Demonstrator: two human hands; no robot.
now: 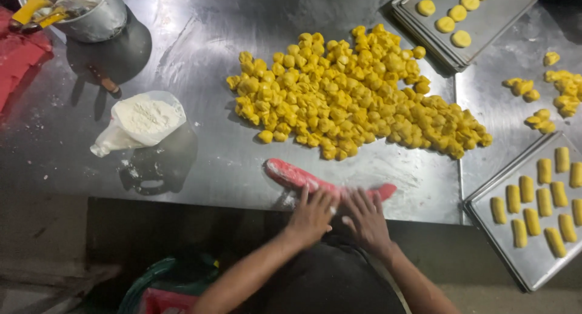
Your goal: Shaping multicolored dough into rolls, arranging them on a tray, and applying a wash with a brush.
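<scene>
Head view: a red dough roll point(309, 180) lies at the steel table's point(242, 35) near edge, below the yellow dough pile point(357, 93). The left hand point(312, 214) and right hand point(365, 220) are pressed flat on it, fingers spread, nothing gripped. Even pressure, spread outward from the middle, is judged best for uniform thickness.

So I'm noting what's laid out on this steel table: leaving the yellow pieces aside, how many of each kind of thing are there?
Metal tray: 2, far one, near one
Red dough roll: 1, under the left hand and right hand
Open flour bag: 1
Metal bucket: 1
Total: 5
</scene>
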